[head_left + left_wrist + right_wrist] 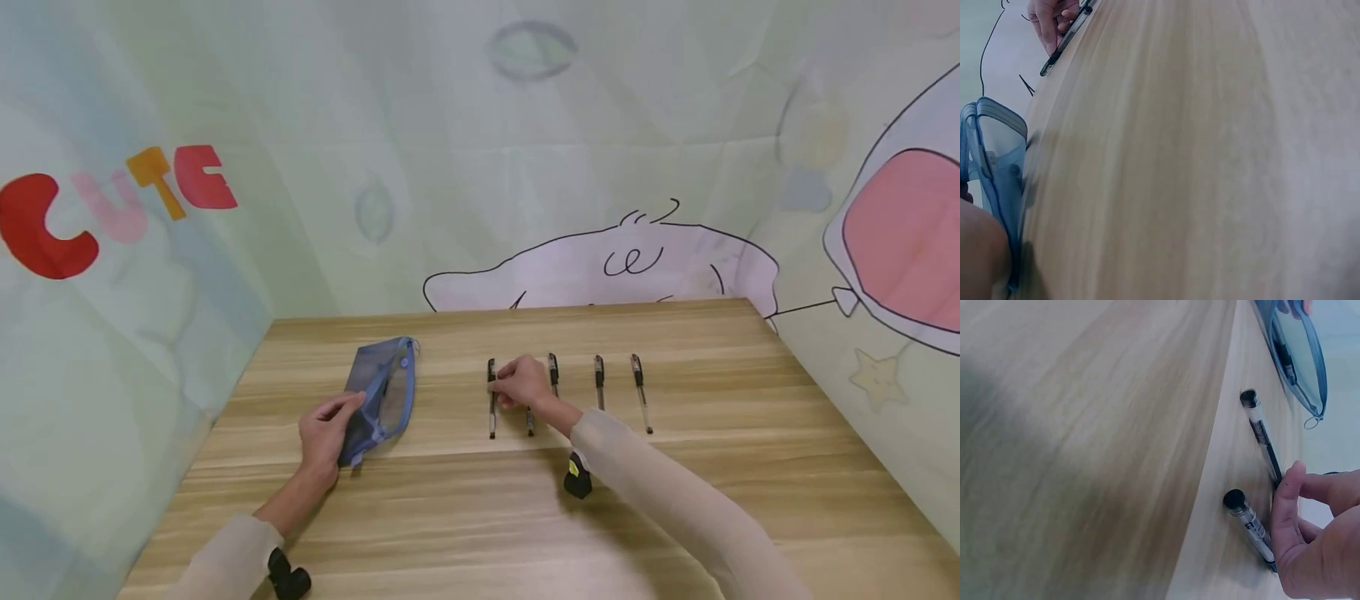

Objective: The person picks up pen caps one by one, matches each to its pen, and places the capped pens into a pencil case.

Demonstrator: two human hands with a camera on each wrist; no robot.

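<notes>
The left hand [324,429] is pinching the gaping blue pouch [371,364] resting on the tabletop [450,517]; the right hand [525,383] is pinching the leftmost pen [492,421], to the pouch's right, between nearly closed fingers. The neighbouring pen [530,424] is lying just beside, so a sideways sweep could be rolling it away, a slack left grip collapsing the pouch

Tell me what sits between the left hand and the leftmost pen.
From left hand: blue pouch, then bare tabletop up to leftmost pen; head view shows it.
</notes>
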